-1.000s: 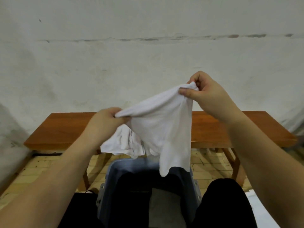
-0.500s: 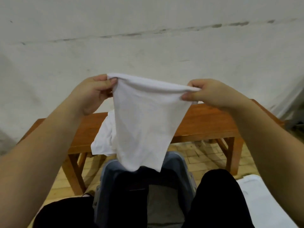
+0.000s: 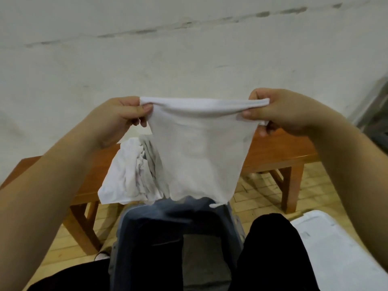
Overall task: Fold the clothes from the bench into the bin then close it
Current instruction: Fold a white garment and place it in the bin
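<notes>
I hold a white garment (image 3: pixel 199 152) stretched flat in the air above the bin. My left hand (image 3: pixel 121 118) pinches its top left corner and my right hand (image 3: pixel 279 110) pinches its top right corner. The cloth hangs down, and a bunched part (image 3: pixel 130 177) droops at its lower left. Below it stands the open grey-blue bin (image 3: pixel 233 219) between my knees, with dark clothes (image 3: pixel 159 234) inside. The brown wooden bench (image 3: pixel 277 152) runs behind the garment; no clothes show on its visible top.
A white bin lid (image 3: pixel 340 255) lies on the floor at the lower right. My legs in black trousers (image 3: pixel 270 253) flank the bin. A pale wall rises behind the bench. The floor is tan tile (image 3: pixel 260 192).
My left hand rose from bench height to level with the right, and both hands spread apart, so the garment went from a slanted bunch to a flat sheet. The view tilted down slightly.
</notes>
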Tool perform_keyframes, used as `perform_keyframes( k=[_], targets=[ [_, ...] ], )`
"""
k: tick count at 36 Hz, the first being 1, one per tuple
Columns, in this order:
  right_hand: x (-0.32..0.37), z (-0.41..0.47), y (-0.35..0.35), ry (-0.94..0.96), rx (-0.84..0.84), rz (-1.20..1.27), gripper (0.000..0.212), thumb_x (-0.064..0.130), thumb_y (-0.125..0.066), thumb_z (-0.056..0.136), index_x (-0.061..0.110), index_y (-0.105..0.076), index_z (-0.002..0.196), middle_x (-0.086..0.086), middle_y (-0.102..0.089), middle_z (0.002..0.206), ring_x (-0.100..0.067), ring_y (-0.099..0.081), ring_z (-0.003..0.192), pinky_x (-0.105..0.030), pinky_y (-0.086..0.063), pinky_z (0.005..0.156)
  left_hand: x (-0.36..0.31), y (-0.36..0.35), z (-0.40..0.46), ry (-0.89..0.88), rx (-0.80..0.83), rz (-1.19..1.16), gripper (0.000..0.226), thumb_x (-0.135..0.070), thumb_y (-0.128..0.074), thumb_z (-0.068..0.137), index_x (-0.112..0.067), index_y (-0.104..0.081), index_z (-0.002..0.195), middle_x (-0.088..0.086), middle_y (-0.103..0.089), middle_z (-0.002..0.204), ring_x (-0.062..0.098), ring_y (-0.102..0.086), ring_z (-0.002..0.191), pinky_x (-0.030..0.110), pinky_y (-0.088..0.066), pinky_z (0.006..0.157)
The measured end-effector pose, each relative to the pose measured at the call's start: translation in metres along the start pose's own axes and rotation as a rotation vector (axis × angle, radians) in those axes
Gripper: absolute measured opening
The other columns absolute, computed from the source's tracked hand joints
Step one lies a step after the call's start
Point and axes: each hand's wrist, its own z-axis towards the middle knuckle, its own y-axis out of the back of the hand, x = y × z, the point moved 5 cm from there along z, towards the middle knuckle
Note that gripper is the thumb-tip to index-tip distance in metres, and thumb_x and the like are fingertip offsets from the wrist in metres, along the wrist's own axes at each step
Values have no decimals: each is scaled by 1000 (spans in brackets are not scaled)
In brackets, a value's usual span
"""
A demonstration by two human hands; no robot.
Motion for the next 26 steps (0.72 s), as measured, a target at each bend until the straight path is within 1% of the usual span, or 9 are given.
perform_keyframes(
  k=[2,3,6,9,12,17,20,24,26],
  targets=[
    [0,1,11,21,-31,53,25,31,-72,78,15,-52,80,-5,-59,60,-16,-58,51,-25,-38,44,0,0,12,8,50,-45,44,-51,-88,51,-18,-77,77,2,-61,71,14,-49,59,21,-43,62],
    [-2,3,18,32,-48,74,25,29,-71,81,15,-51,79,-1,-59,57,-14,-58,50,-24,-39,43,-1,-2,19,12,71,-62,48,-54,-88,49,-17,-76,77,5,-58,69,16,-47,55,22,-41,58],
    [-10,12,35,27,-113,117,22,21,-66,92,16,-49,78,7,-61,55,-11,-61,52,-21,-42,43,-3,-13,42,49,99,-69,36,-47,-84,53,-18,-74,72,5,-57,60,17,-47,48,26,-36,54],
    [-24,29,51,-2,-198,145,16,19,-65,94,18,-52,84,11,-63,57,-12,-68,61,-19,-46,48,3,-27,68,124,69,-95,14,-31,-74,67,-18,-76,71,0,-65,64,15,-55,47,21,-46,49],
    [-40,48,64,-25,-244,145,3,21,-63,96,20,-60,95,10,-69,70,-14,-72,74,-23,-49,59,18,-35,100,203,31,-97,12,-18,-57,95,-16,-68,89,-2,-69,74,14,-62,53,20,-46,51],
    [-76,92,83,-81,-299,135,22,20,-61,98,14,-67,118,-5,-71,105,-14,-72,86,-19,-54,67,48,-48,163,324,-16,-153,12,-21,-54,100,-17,-66,102,-2,-72,90,15,-71,67,18,-49,52],
    [-95,122,96,-117,-324,157,17,17,-59,99,16,-67,114,-10,-69,112,-16,-71,91,-22,-55,75,62,-55,200,348,-69,-153,14,-19,-55,100,-15,-62,111,1,-69,103,20,-73,76,21,-52,54],
    [-116,155,108,-135,-388,107,13,16,-56,98,22,-66,103,-10,-69,110,-22,-71,101,-32,-56,91,73,-60,239,291,-136,-142,13,-20,-57,99,-15,-61,110,2,-68,104,19,-72,81,25,-52,71],
    [-126,164,109,-151,-417,109,14,15,-55,96,22,-66,102,-10,-70,109,-22,-70,102,-34,-56,94,83,-63,248,271,-144,-138,17,-20,-57,100,-13,-61,114,3,-69,104,18,-73,84,24,-52,74]
  ],
)
